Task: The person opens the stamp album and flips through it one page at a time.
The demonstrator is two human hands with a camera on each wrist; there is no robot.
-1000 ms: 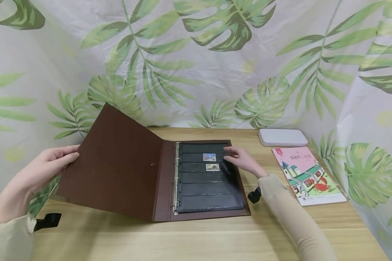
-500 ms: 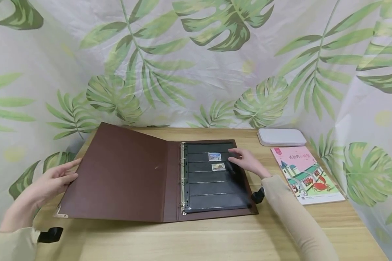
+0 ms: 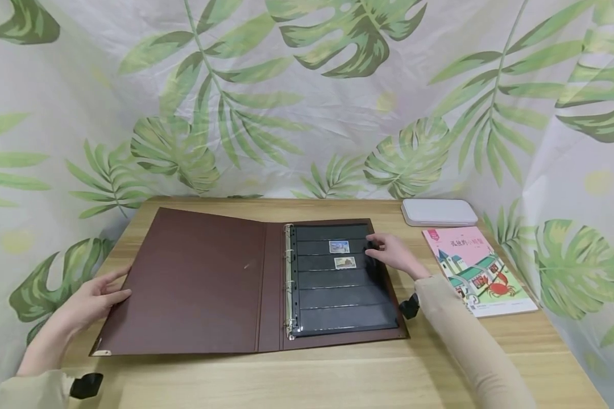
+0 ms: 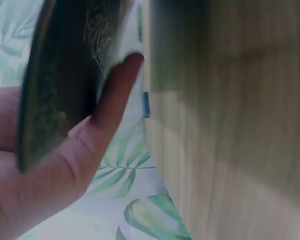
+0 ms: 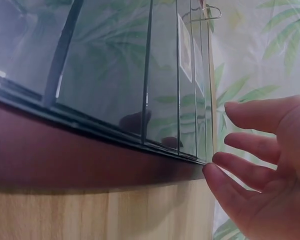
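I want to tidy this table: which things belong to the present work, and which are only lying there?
In use:
- brown binder, held by the left hand
- black pocket page
- two small stamps

Lying about, it seems:
- white case
- pink-covered book

On the bench (image 3: 225, 380) there is one brown stamp album (image 3: 194, 284), lying opened. Its top page (image 3: 319, 296) has six rows of pockets, and in these I count two stamps (image 3: 339, 246), one in the second row and one in the third. Toward the far right corner of the bench there is one white case (image 3: 439, 212). Along the right edge there is one booklet (image 3: 478, 267). The hands (image 3: 89, 304) are two.
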